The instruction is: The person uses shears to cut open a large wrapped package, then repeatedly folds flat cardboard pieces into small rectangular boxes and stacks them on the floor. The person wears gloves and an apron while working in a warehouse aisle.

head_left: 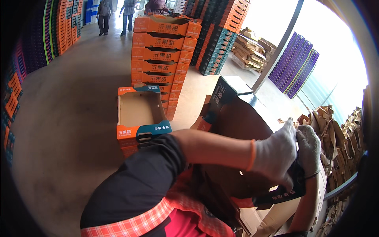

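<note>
A dark green and orange cardboard box (241,134) is tilted in front of me, its brown inside facing up. My left hand (276,154), in a pale work glove with an orange cuff, reaches across it to its right end. That hand's thumb is spread downward, and its fingers point up along the end panel. Beside it, my right hand (309,150), also gloved, has curled fingers at the same end of the box. The two hands almost touch. Part of the box's end is hidden behind the gloves.
An open orange and green box (142,108) sits on others at the left, beside a tall stack of orange boxes (158,51). Folded brown cardboard (331,138) is piled at the right. Purple crates (294,65) stand beyond a metal post (278,47). Two people (128,15) are far off.
</note>
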